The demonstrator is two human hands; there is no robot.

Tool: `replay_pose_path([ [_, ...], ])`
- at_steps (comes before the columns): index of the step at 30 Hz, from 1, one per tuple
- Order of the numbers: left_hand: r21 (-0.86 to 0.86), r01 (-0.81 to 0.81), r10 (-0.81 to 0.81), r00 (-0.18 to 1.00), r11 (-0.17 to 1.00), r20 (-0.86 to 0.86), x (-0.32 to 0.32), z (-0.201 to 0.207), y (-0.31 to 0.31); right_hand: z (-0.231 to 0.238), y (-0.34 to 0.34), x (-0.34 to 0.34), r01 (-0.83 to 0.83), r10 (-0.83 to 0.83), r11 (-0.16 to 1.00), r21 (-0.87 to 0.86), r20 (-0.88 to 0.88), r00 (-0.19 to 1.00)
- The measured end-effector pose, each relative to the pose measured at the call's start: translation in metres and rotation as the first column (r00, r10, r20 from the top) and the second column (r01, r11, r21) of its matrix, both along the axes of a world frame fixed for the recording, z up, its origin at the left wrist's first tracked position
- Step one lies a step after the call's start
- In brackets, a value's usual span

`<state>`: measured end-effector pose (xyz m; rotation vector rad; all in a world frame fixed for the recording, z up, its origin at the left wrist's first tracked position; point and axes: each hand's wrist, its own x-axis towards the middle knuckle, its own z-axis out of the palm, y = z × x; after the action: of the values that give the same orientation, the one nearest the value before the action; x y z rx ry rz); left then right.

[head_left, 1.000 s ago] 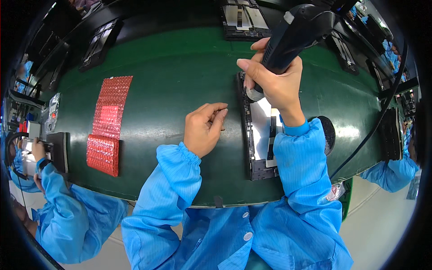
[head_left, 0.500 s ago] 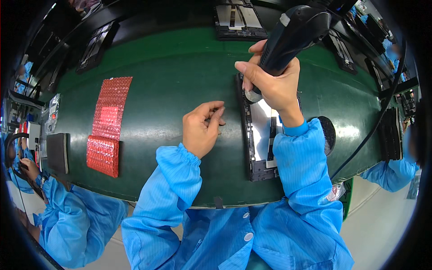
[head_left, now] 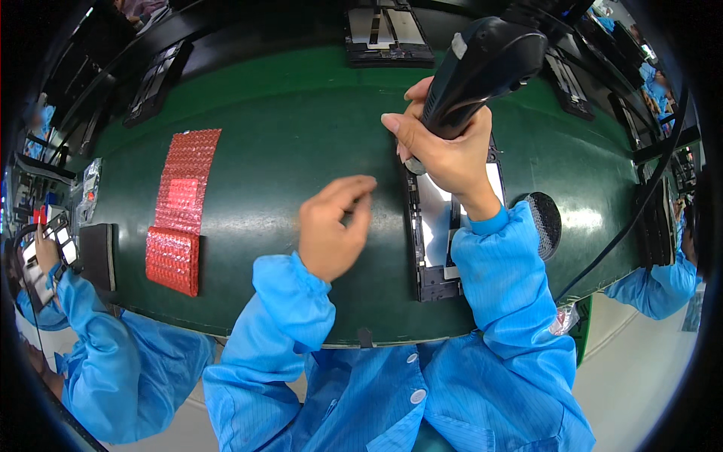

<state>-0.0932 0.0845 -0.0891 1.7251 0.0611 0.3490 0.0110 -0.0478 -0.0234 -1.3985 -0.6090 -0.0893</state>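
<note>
My right hand point(head_left: 454, 154) is wrapped round a bulky black handheld tool point(head_left: 486, 68), whose exact kind I cannot tell. Its lower end points down at the left long side of a flat device point(head_left: 435, 226) with a black frame and silvery inside panels, lying on the green table. A small greyish rounded piece point(head_left: 415, 166) shows by the fingertips; the tool's tip is hidden. To the left of the device, my left hand point(head_left: 334, 226) hovers with fingers curled and thumb and forefinger brought together. Slightly blurred, it hides whatever it may hold.
Red bubble wrap point(head_left: 173, 260) lies at left on the green table point(head_left: 263, 166), beside a dark flat pad point(head_left: 96, 256). Right of the device sits a black round-ended textured object point(head_left: 547, 226). A black cable point(head_left: 621, 218) crosses the right side. Another device point(head_left: 388, 34) lies at the back. A co-worker's sleeve point(head_left: 113, 354) is at left.
My right hand and the black tool have shifted slightly left and down. My left hand has moved a little left. At the far left, the co-worker's hand has risen, with a framed panel now visible.
</note>
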Motion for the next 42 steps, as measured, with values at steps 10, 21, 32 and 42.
replay_pose_path([
  [10,0.742,0.266,-0.573,0.797,0.615,0.189,-0.057,0.008,-0.058,-0.004,-0.005,0.011,-0.17,0.166,0.979,0.111,0.038,0.985],
  [21,0.875,0.278,-0.695,0.713,0.397,0.089,-0.047,0.001,-0.043,0.015,-0.03,0.0,-0.019,0.017,0.989,0.145,0.02,1.0],
  [32,0.948,0.096,-0.753,0.634,0.303,0.176,0.081,0.005,-0.021,0.0,-0.097,-0.046,-0.002,0.032,0.945,0.327,-0.088,0.996],
  [42,0.938,-0.234,-0.305,0.901,0.257,0.308,0.218,-0.015,-0.076,-0.03,-0.103,-0.055,-0.117,0.148,0.941,0.316,-0.077,0.986],
])
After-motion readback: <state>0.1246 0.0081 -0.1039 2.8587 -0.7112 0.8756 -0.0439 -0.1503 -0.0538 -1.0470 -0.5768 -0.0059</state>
